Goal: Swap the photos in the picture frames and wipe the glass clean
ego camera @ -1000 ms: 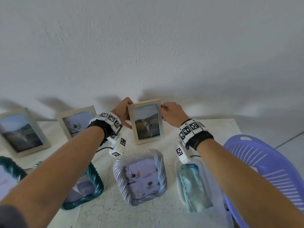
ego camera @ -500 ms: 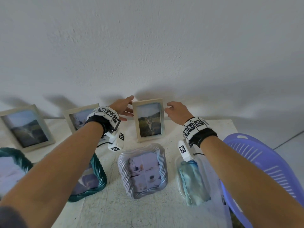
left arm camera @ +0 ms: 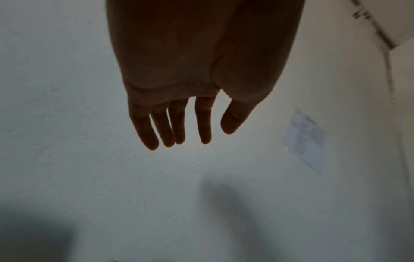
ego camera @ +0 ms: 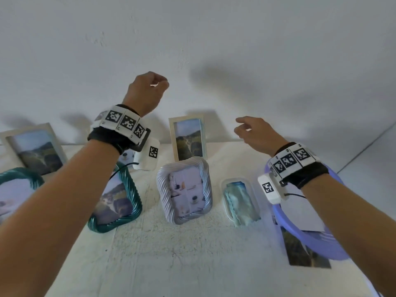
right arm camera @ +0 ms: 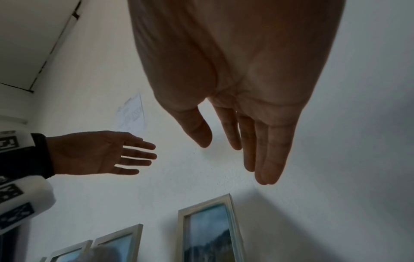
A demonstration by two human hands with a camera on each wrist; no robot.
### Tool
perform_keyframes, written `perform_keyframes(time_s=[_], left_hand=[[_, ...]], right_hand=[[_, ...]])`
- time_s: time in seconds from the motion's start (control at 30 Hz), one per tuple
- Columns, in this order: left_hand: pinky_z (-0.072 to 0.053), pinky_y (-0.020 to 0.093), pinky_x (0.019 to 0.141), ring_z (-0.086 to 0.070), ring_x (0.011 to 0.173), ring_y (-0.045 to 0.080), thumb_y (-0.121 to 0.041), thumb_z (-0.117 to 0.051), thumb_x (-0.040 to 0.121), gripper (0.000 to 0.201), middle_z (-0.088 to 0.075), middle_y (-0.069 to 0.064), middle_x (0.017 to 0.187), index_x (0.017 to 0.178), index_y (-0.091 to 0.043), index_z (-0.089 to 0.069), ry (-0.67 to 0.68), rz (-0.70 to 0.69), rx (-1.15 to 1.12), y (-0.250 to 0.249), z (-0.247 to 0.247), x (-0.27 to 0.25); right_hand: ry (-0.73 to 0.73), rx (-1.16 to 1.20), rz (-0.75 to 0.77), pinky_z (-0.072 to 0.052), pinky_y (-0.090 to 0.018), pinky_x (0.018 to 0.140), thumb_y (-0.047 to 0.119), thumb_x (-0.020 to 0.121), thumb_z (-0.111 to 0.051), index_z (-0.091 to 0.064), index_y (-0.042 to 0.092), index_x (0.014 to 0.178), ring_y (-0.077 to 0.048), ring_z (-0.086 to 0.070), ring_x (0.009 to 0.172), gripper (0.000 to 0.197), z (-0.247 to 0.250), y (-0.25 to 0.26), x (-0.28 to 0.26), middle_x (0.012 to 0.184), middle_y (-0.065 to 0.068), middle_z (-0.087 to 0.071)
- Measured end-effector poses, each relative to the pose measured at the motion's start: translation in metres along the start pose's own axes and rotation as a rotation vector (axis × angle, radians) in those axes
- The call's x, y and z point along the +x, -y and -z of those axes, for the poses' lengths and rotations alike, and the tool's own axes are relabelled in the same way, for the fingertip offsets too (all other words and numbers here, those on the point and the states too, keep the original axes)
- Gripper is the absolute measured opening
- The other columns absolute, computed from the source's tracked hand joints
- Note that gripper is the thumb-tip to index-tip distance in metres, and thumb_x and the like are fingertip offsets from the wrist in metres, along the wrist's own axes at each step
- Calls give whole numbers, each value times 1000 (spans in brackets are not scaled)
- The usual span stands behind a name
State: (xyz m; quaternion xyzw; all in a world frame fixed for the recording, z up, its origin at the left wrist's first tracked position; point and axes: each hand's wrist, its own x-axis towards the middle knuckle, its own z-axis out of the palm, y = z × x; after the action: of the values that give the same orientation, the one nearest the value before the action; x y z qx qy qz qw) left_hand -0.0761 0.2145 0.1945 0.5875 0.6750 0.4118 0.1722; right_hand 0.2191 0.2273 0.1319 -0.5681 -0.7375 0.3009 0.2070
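A pale wooden frame (ego camera: 187,138) with a landscape photo stands upright against the wall, also seen low in the right wrist view (right arm camera: 210,228). My left hand (ego camera: 150,88) is raised in front of the wall, up and left of that frame, holding nothing. Its fingers (left arm camera: 179,127) hang straight and apart. My right hand (ego camera: 246,127) hovers to the right of the frame, empty, with fingers (right arm camera: 264,159) extended. A silver ribbed frame (ego camera: 184,191) stands in front of the pale one. A folded blue-green cloth (ego camera: 240,200) lies in a clear tray.
A teal ribbed frame (ego camera: 120,202) sits under my left forearm, another teal frame (ego camera: 15,189) is at the far left, and a second pale frame (ego camera: 32,146) leans on the wall. A purple basket (ego camera: 310,239) holds white paper; a loose photo (ego camera: 304,251) lies beside it.
Both hands have let go of the pale frame, which now stands alone against the wall. My left hand rose high; my right hand drew off to the right.
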Motion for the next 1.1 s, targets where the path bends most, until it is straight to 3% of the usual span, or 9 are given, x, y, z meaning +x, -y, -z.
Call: perform_keyframes(time_s=[0.13,0.23,0.33,0.43,0.57,0.73,0.8,0.9,1.1], left_hand=[[-43,16,80,-60,104,7,-31,-54,99,26,-65,-9,116,119,-19,-66,113,-100,-42,-27,-15,-57],[-44,23,88,-59,107,8,-31,-53,100,26,-64,-8,120,120,-18,-64,247,-192,8,-36,-40,-99],[-46,31,95,-59,110,12,-32,-53,100,27,-64,-3,121,122,-19,-63,371,-228,31,-33,-75,-132],[-46,31,94,-60,110,15,-32,-54,100,26,-65,1,122,121,-19,-64,469,-231,62,-28,-116,-160],[-37,22,88,-59,112,20,-29,-53,100,28,-63,5,124,123,-16,-64,566,-171,112,-26,-172,-191],[-35,28,102,-52,123,25,-26,-51,100,33,-59,8,133,130,-11,-59,666,-135,208,-26,-235,-218],[-35,32,107,-50,127,28,-24,-51,100,37,-56,11,136,133,-10,-56,693,-124,277,-26,-256,-224],[-37,41,108,-47,128,33,-25,-52,97,44,-50,13,140,139,-11,-50,727,-114,411,-31,-284,-228],[-37,47,104,-38,134,35,-28,-49,95,59,-34,10,153,149,-11,-32,755,-229,598,-54,-323,-233]], right_hand=[[-1,-88,-22,-36,-24,96,30,98,-53,-51,17,138,-17,-53,117,42,6,-13,-57,124,0,-61],[91,-135,-70,-35,-22,91,31,98,-53,-49,16,139,-18,-55,116,44,7,-33,-99,120,0,-61],[220,-293,-95,-38,-31,102,40,98,-53,-38,17,147,-22,-53,123,56,9,-59,-137,135,-3,-56],[347,-446,-113,-41,-36,103,46,96,-54,-29,18,151,-23,-52,124,67,11,-82,-178,141,-2,-50],[404,-594,-70,-52,-36,81,43,94,-54,-38,23,140,-23,-62,93,53,6,-114,-217,111,-2,-63],[306,-615,68,-43,-28,65,32,98,-47,-44,21,127,-17,-52,76,31,28,-138,-236,88,5,-53],[265,-577,99,-46,-31,67,29,98,-46,-46,22,129,-17,-54,78,32,46,-146,-238,90,4,-57],[224,-507,128,-52,-37,83,25,98,-46,-51,25,135,-18,-61,93,38,76,-158,-237,109,1,-66],[171,-415,157,-47,-31,97,18,98,-49,-51,21,140,-16,-59,114,43,113,-179,-229,128,2,-63]])
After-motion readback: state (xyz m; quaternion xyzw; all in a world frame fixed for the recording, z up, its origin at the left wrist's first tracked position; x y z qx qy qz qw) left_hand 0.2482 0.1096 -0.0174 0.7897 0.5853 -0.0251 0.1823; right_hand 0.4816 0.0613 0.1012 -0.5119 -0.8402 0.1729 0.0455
